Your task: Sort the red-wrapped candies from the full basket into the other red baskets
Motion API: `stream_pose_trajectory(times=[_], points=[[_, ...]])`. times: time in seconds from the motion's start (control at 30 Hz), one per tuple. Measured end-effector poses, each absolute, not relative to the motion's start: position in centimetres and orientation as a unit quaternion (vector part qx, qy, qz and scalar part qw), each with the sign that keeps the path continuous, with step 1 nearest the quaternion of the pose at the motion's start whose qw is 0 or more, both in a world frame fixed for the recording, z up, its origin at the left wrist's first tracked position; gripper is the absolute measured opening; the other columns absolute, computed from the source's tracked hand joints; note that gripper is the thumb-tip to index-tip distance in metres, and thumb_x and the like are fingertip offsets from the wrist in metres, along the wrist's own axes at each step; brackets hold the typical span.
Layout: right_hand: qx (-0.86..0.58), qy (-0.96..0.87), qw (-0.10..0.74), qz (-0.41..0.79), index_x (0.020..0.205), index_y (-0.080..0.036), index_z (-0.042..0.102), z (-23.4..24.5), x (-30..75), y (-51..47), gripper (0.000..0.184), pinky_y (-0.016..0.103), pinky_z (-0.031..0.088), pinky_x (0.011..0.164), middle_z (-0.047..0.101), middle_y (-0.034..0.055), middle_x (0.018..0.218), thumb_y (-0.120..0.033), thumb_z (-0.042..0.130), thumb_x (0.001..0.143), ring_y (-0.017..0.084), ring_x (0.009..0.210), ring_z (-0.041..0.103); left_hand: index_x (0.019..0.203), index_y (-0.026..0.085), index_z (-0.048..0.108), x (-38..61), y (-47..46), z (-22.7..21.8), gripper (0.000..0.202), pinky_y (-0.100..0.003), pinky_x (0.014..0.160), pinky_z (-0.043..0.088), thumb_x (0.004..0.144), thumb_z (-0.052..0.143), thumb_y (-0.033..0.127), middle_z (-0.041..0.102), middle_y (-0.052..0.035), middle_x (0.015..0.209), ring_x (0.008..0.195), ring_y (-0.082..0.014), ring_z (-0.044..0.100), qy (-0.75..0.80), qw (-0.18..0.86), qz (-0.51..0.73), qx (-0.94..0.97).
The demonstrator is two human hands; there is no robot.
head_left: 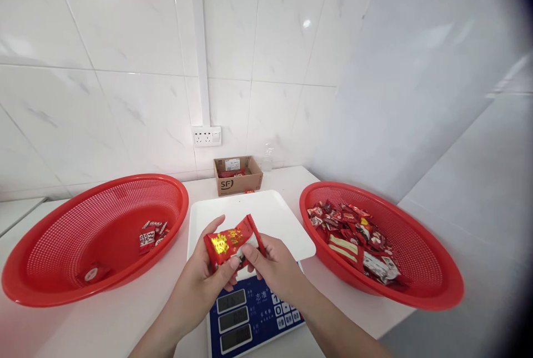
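Red packet (232, 241) — apparently sealed — in both hands (204, 273) (278, 265).

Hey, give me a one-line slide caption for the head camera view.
Left hand and right hand hold a red packet over a digital scale between two red baskets.

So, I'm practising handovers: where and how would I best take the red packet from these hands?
Probably pinch the red packet by its ridged upper corner, coming from above: that corner juts up free, while the left hand covers the opposite end and the right hand sits below.
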State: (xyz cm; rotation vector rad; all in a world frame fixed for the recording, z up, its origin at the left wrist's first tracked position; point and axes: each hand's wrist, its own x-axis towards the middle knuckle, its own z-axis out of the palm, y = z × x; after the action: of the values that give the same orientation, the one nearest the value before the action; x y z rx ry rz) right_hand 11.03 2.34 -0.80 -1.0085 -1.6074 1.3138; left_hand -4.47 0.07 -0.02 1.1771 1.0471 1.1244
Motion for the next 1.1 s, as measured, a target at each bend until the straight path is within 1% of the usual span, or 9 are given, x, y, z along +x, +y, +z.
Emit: stream_pose_trajectory(times=[0.1, 0.17, 0.27, 0.47, 0.57, 0.7, 0.83, 0.93, 1.1], points=[[-0.401, -0.641, 0.419, 0.502, 0.074, -0.019, 0.053, -0.5, 10.7, 2.2, 0.034, 0.023, 0.041, 0.055, 0.056, -0.0010, 0.066, -0.050, 0.048, 0.084, 0.011, 0.058, 0.049, 0.137, 0.027, 0.026, -3.9, -0.1, 0.4, 0.082, -0.027, 0.062, 0.051, 0.069, 0.071, 0.040, 0.062, -0.0014, 0.090, 0.064, -0.0119, 0.055, 0.444, 0.578, 0.499, 0.468], [-0.386, -0.648, 0.423, 0.503, 0.075, -0.019, 0.055, -0.4, 10.5, 2.0, 0.034, 0.023, 0.042, 0.056, 0.057, -0.0007, 0.068, -0.050, 0.046, 0.085, 0.012, 0.060, 0.051, 0.135, 0.025, 0.030, -3.7, -0.2, 0.7, 0.081, -0.027, 0.062, 0.051, 0.067, 0.072, 0.039, 0.063, 0.0002, 0.083, 0.061, -0.0112, 0.054, 0.455, 0.577, 0.506, 0.451], [-0.360, -0.668, 0.420, 0.497, 0.080, -0.020, 0.060, -0.2, 10.3, 1.7, 0.033, 0.023, 0.041, 0.059, 0.059, -0.0006, 0.071, -0.048, 0.044, 0.087, 0.013, 0.064, 0.054, 0.131, 0.022, 0.035, -3.8, 0.0, 0.8, 0.076, -0.025, 0.058, 0.049, 0.066, 0.072, 0.038, 0.062, 0.0026, 0.072, 0.056, -0.0110, 0.054, 0.465, 0.557, 0.525, 0.445], [-0.346, -0.679, 0.402, 0.507, 0.083, -0.019, 0.062, -0.1, 9.9, 1.3, 0.034, 0.023, 0.040, 0.059, 0.059, -0.0002, 0.071, -0.046, 0.042, 0.089, 0.013, 0.068, 0.054, 0.128, 0.021, 0.035, -4.8, 0.5, 0.4, 0.073, -0.022, 0.051, 0.045, 0.066, 0.072, 0.034, 0.060, 0.0047, 0.065, 0.050, -0.0100, 0.052, 0.458, 0.568, 0.511, 0.454], [-0.367, -0.668, 0.397, 0.512, 0.080, -0.019, 0.060, -0.4, 10.0, 1.7, 0.034, 0.022, 0.039, 0.055, 0.057, -0.0010, 0.068, -0.048, 0.045, 0.087, 0.011, 0.060, 0.050, 0.128, 0.023, 0.035, -5.0, 0.6, 0.3, 0.072, -0.023, 0.053, 0.046, 0.068, 0.071, 0.035, 0.062, 0.0041, 0.069, 0.053, -0.0105, 0.054, 0.456, 0.573, 0.507, 0.455], [-0.410, -0.645, 0.409, 0.498, 0.077, -0.018, 0.056, -0.7, 10.4, 2.4, 0.033, 0.023, 0.040, 0.055, 0.056, -0.0002, 0.068, -0.050, 0.050, 0.083, 0.011, 0.058, 0.047, 0.132, 0.025, 0.031, -5.1, 0.8, 0.0, 0.074, -0.028, 0.064, 0.050, 0.070, 0.070, 0.038, 0.064, 0.0015, 0.081, 0.063, -0.0129, 0.059, 0.441, 0.599, 0.476, 0.469], [-0.422, -0.643, 0.437, 0.466, 0.079, -0.019, 0.055, -1.0, 10.2, 2.4, 0.030, 0.022, 0.039, 0.054, 0.055, -0.0011, 0.067, -0.047, 0.049, 0.085, 0.011, 0.058, 0.046, 0.128, 0.025, 0.036, -5.1, 1.0, -0.6, 0.069, -0.029, 0.067, 0.050, 0.070, 0.071, 0.038, 0.063, -0.0017, 0.094, 0.070, -0.0131, 0.058, 0.426, 0.603, 0.481, 0.473], [-0.409, -0.642, 0.452, 0.464, 0.081, -0.020, 0.056, -1.2, 9.9, 2.1, 0.028, 0.023, 0.038, 0.053, 0.054, -0.0018, 0.066, -0.047, 0.049, 0.085, 0.012, 0.058, 0.048, 0.127, 0.025, 0.038, -5.0, 1.1, -0.9, 0.070, -0.028, 0.067, 0.050, 0.067, 0.074, 0.036, 0.063, -0.0014, 0.093, 0.067, -0.0119, 0.056, 0.426, 0.606, 0.482, 0.468], [-0.401, -0.630, 0.454, 0.486, 0.078, -0.021, 0.055, -1.3, 9.8, 1.8, 0.028, 0.023, 0.038, 0.052, 0.053, -0.0029, 0.063, -0.048, 0.051, 0.083, 0.012, 0.055, 0.048, 0.127, 0.023, 0.037, -4.9, 0.9, -0.7, 0.069, -0.027, 0.062, 0.049, 0.068, 0.072, 0.037, 0.063, -0.0005, 0.087, 0.063, -0.0120, 0.056, 0.439, 0.592, 0.480, 0.476]])
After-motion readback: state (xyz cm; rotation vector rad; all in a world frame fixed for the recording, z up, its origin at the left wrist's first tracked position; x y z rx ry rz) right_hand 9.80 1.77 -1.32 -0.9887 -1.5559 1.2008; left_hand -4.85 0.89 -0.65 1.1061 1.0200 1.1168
